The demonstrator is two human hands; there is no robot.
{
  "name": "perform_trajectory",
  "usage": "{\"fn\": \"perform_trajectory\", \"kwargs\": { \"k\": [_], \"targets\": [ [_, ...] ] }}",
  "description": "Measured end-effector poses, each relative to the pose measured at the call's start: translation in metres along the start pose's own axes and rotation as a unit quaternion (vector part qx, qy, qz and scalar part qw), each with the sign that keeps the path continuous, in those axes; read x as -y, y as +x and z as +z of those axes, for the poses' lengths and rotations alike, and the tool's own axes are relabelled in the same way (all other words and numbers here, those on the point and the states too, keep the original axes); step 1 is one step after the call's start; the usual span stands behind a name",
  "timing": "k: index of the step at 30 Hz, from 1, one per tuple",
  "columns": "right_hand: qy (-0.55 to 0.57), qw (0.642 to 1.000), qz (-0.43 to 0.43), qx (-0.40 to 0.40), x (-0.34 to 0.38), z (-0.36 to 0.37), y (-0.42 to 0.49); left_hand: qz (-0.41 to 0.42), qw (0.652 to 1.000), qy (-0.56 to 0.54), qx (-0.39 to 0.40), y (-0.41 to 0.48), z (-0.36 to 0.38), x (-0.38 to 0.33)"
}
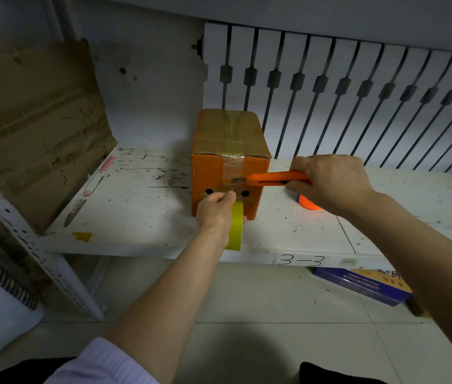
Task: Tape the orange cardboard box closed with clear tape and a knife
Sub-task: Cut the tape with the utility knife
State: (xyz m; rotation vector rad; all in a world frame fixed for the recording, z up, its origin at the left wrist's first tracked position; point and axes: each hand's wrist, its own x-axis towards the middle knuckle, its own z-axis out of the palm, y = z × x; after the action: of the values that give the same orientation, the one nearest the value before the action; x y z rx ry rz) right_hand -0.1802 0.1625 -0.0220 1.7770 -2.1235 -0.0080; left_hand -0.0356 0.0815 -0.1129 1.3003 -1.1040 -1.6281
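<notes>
Your left hand (pixel 215 210) grips the yellow-green tape roll (pixel 235 225) against the front of the orange cardboard box (pixel 230 162) on the white shelf (pixel 136 212). Just right of it, your right hand (pixel 333 184) clenches the orange plastic utility knife (pixel 272 180), blade touching the clear tape strip (pixel 231 173).

**1 head-worn camera, looking forward and down at a white shelf**

There is 1 view only, so no second view shares any of the scene. The wide-angle camera sits on the person's head and tilts down toward the white shelf (pixel 288 231), which crosses the middle of the frame. Both forearms reach away from the lens to the shelf's near edge, so the shelf is within arm's reach. Above the shelf stands a wall with a white slatted panel (pixel 358 87). Below the shelf lies tiled floor (pixel 247 314). Straight lines bow toward the frame edges.
</notes>
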Motion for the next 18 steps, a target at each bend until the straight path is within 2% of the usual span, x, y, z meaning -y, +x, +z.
{"fn": "perform_trajectory", "kwargs": {
  "k": [7, 10, 14, 18],
  "targets": [
    [0.013, 1.000, 0.009, 0.003, -0.008, 0.013, -0.006, 0.002, 1.000, 0.013, -0.003, -0.001, -0.009, 0.010],
    [0.042, 0.997, 0.044, 0.038, -0.012, 0.029, -0.013, -0.003, 1.000, 0.012, -0.003, -0.005, -0.015, 0.010],
    [0.144, 0.980, 0.096, 0.099, -0.010, 0.075, -0.023, 0.007, 1.000, 0.021, -0.011, -0.008, -0.028, 0.013],
    [0.217, 0.963, 0.087, 0.134, 0.009, 0.129, -0.028, 0.025, 0.997, 0.065, -0.024, -0.010, -0.041, 0.018]
  ]
}}
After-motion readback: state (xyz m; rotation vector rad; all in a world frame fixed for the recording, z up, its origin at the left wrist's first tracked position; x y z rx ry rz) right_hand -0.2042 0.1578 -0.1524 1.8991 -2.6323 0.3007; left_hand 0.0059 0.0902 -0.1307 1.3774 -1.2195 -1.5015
